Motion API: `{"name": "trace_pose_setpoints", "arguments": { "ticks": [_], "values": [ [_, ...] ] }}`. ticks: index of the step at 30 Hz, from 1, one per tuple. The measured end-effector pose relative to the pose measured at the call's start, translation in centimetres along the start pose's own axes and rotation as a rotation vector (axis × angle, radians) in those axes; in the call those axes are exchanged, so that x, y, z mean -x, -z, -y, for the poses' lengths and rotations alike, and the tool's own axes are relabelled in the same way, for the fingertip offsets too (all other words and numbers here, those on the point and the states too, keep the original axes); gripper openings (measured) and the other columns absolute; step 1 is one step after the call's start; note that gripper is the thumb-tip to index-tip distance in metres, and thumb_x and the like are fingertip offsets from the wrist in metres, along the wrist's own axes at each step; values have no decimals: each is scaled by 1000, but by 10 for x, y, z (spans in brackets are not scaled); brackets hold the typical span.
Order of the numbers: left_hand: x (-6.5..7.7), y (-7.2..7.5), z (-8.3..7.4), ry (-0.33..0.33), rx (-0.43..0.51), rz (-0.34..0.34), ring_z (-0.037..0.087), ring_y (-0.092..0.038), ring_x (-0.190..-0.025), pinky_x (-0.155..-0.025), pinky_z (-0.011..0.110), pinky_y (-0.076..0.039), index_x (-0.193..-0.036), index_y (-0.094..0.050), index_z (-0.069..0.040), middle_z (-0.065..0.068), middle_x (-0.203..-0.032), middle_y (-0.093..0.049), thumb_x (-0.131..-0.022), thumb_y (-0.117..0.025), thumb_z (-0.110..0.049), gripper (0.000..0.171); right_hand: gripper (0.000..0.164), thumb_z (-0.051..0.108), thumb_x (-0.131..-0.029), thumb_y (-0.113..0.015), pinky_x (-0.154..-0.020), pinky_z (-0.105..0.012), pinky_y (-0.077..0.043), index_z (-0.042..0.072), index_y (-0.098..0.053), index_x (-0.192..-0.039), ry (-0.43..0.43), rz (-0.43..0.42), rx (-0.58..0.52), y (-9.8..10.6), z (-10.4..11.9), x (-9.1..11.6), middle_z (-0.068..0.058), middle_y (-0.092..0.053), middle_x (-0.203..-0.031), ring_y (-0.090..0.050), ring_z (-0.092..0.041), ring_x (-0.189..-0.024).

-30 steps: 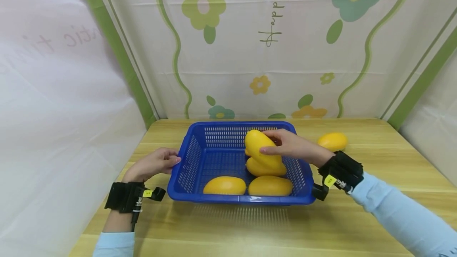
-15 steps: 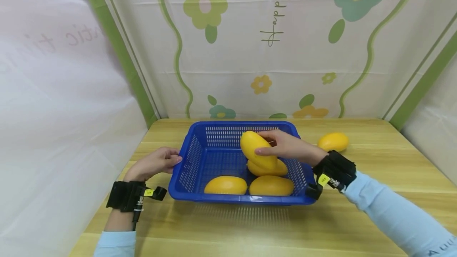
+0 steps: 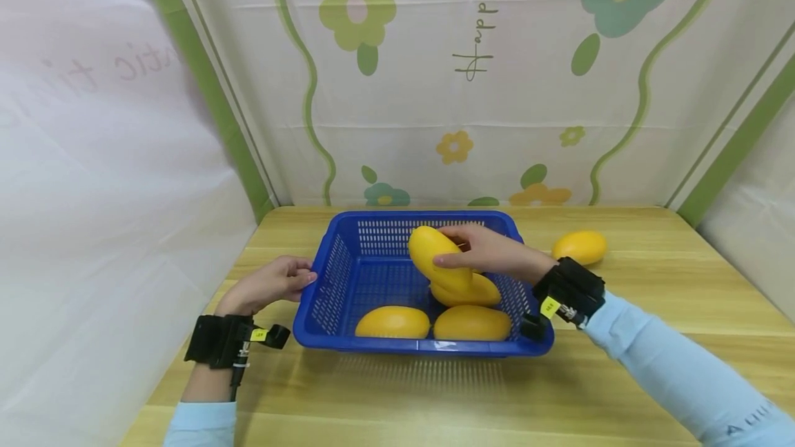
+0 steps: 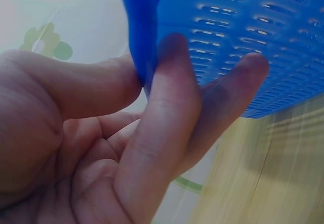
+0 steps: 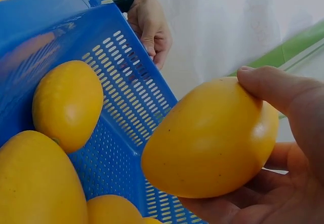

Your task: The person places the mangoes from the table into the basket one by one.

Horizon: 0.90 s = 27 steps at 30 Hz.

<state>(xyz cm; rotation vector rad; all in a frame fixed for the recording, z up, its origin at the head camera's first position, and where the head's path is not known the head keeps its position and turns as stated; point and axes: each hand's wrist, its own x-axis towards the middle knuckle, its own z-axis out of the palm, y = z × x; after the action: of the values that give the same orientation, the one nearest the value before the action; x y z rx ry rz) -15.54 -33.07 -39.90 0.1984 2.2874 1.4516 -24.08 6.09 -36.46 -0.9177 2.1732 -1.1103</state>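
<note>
My right hand (image 3: 491, 252) holds a yellow mango (image 3: 435, 254) over the right half of a blue plastic basket (image 3: 422, 346). The right wrist view shows this mango (image 5: 212, 138) between thumb and fingers. Below it in the basket lies another mango (image 3: 468, 293), partly covered. Along the near wall rest a left mango (image 3: 393, 323) and a right mango (image 3: 472, 323). A bit of yellow behind the held mango is mostly hidden. At the basket's left rim, my left hand (image 3: 270, 286) pinches the edge; in the left wrist view the thumb and fingers (image 4: 172, 92) grip either side.
A single mango (image 3: 580, 247) lies on the wooden table (image 3: 422, 405) to the right of the basket. Behind the table hangs a white flowered cloth (image 3: 404, 102), and another white cloth (image 3: 124, 192) stands along the left side.
My right hand has moved a little to the left with the mango, over the basket. The left hand keeps its grip on the rim, and the basket stays in place.
</note>
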Motion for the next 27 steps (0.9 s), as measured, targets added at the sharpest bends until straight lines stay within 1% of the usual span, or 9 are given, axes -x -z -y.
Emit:
{"name": "trace_pose_setpoints", "arguments": {
  "ticks": [8, 11, 15, 18, 24, 27],
  "values": [
    [2, -1, 1, -3, 17, -1, 19, -71, -95, -89, 37, -62, -127, -49, 15, 15, -106, -70, -107, -45, -10, 33, 54, 42, -95, -66, -90, -33, -53, 16, -52, -141, 41, 31, 32, -4, 7, -12, -4, -65, -120, -60, -21, -101],
    [1, 0, 2, -8, 18, 4, 19, -71, -95, -90, 37, -61, -128, -48, 15, 16, -107, -69, -107, -44, -11, 34, 52, 41, -96, -66, -90, -32, -52, 17, -53, -139, 47, 35, 45, -5, 9, -14, -4, -65, -118, -59, -21, -101],
    [1, 0, 2, -9, 13, 8, 19, -71, -96, -90, 37, -61, -130, -47, 15, 17, -109, -69, -107, -44, -11, 35, 52, 42, -95, -66, -92, -33, -51, 17, -53, -139, 38, 38, 49, -6, 12, -17, -3, -65, -121, -58, -21, -103],
    [0, 1, 2, -8, 10, 11, 20, -71, -96, -90, 37, -61, -131, -47, 16, 17, -109, -70, -107, -44, -10, 35, 55, 44, -95, -67, -93, -35, -52, 18, -51, -140, 15, 32, 51, -7, 13, -19, -4, -64, -123, -59, -22, -106],
    [-2, 1, 3, -11, 12, 13, 20, -72, -93, -87, 36, -62, -130, -47, 17, 17, -106, -72, -107, -42, -9, 34, 62, 49, -92, -68, -101, -41, -53, 19, -46, -141, -45, 8, 62, -9, 15, -27, -5, -61, -135, -59, -24, -122],
    [-2, 1, 3, -11, 7, 12, 20, -72, -93, -87, 36, -62, -131, -47, 16, 17, -106, -71, -107, -44, -10, 36, 61, 48, -92, -68, -101, -42, -53, 20, -45, -141, -51, 16, 55, -10, 15, -31, -6, -61, -135, -58, -25, -123]
  ]
}}
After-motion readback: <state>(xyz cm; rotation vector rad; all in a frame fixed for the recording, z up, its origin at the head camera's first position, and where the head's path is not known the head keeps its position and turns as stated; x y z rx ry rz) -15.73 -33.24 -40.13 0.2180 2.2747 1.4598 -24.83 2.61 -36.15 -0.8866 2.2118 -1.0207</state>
